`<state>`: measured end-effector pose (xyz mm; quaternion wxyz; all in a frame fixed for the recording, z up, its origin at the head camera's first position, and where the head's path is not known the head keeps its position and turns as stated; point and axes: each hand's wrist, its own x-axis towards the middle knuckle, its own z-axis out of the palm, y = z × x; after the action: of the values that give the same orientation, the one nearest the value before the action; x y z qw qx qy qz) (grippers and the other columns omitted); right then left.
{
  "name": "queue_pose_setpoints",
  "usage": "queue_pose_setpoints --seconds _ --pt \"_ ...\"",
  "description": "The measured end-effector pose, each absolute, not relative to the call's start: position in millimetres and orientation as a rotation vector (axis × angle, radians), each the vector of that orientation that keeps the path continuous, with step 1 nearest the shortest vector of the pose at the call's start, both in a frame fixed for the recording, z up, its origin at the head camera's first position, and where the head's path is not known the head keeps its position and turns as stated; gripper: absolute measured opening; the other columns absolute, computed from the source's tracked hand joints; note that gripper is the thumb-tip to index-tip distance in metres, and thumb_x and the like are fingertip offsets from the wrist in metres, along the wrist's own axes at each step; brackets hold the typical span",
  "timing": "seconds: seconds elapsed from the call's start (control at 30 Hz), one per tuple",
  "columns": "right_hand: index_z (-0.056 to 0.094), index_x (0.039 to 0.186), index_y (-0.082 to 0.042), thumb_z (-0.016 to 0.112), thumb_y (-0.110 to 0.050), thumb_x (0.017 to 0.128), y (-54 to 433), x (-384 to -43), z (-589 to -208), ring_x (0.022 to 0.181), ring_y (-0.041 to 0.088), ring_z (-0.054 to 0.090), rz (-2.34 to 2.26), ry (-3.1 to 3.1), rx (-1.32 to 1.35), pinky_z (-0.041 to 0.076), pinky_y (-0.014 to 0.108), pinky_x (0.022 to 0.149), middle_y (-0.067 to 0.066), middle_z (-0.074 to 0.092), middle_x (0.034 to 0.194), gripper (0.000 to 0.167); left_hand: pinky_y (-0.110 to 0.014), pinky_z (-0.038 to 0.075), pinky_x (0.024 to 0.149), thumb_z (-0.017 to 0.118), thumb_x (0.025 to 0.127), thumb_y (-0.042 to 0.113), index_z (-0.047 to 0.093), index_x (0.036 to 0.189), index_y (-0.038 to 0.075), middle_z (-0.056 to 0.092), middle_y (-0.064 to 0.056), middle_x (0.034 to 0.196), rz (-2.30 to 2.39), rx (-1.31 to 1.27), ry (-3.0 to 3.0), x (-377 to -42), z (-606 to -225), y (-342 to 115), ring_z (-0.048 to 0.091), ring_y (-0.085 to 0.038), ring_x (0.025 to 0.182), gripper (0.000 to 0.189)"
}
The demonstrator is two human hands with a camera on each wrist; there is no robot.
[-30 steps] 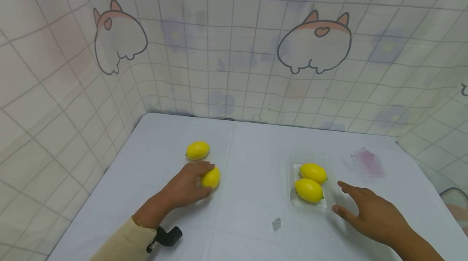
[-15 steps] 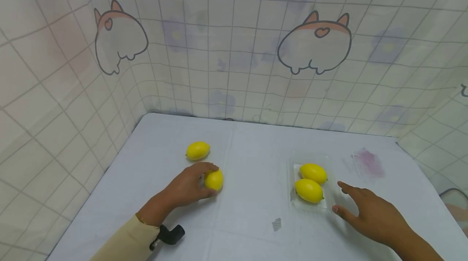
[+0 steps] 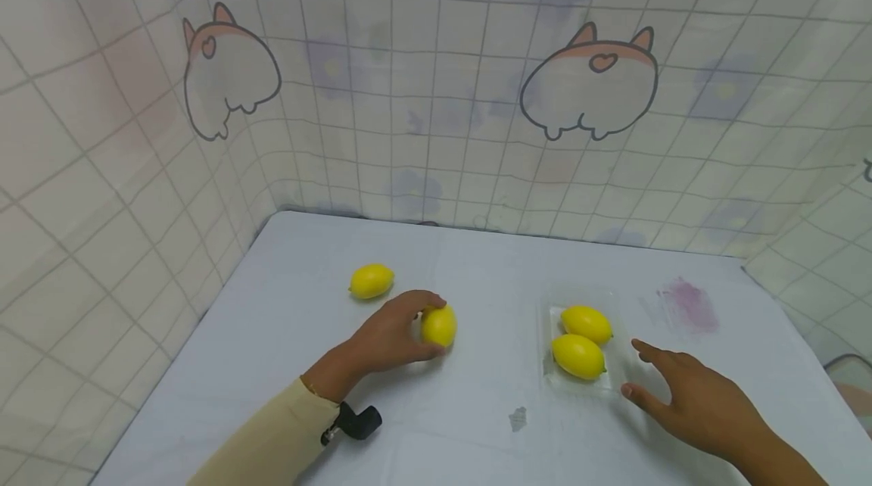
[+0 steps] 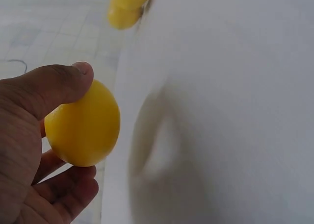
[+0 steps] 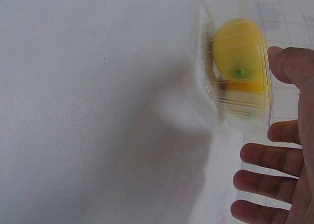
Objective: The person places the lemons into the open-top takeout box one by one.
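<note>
My left hand (image 3: 388,337) grips a yellow lemon (image 3: 439,326) between thumb and fingers. In the left wrist view this lemon (image 4: 83,126) is held off the white surface, its shadow beside it. Two more lemons (image 3: 579,356) lie side by side in a clear plastic tray (image 3: 553,384) at the right. Beside that tray, my right hand (image 3: 702,399) hovers with fingers spread and nothing in its grasp. The right wrist view has the fingers (image 5: 270,158) close to the wall of the clear tray (image 5: 240,105). A single lemon (image 3: 371,281) rests on the table behind my left hand.
A white-covered table (image 3: 477,266) carries everything. Patterned curtains (image 3: 463,92) stand behind it and at both sides. A grey patch (image 3: 518,419) lies in front of the tray, and a pink stain (image 3: 689,306) marks the cover beyond it.
My left hand has moved to the right with the lemon, away from the lemon left on the table. The right hand stays where it was beside the tray.
</note>
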<state>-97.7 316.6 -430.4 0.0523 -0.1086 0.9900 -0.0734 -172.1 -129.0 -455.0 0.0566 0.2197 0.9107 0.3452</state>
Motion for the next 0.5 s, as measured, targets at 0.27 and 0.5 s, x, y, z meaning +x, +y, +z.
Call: queue_pose_setpoints --seconds 0.27,0.5 --pt "0.055 0.147 -0.01 0.058 -0.075 0.089 317 -97 -430 0.112 0.045 0.062 -0.236 3.015 -0.336 0.054 0.064 0.075 0.021 0.066 0.126 0.087 -0.04 0.04 0.112 0.088 0.082 0.035 0.056 0.143 0.02 0.053 0.005 0.146 1.083 0.741 2.733 -185 -447 -87 0.051 -0.016 0.131 0.07" --pt "0.054 0.147 -0.011 0.058 -0.075 0.089 318 -98 -431 0.111 0.045 0.062 -0.24 3.012 -0.33 0.055 0.064 0.073 0.02 0.066 0.125 0.087 -0.037 0.037 0.115 0.088 0.082 0.037 0.057 0.142 0.019 0.055 0.005 0.145 1.096 0.842 2.722 -193 -441 -52 0.049 -0.015 0.135 0.07"
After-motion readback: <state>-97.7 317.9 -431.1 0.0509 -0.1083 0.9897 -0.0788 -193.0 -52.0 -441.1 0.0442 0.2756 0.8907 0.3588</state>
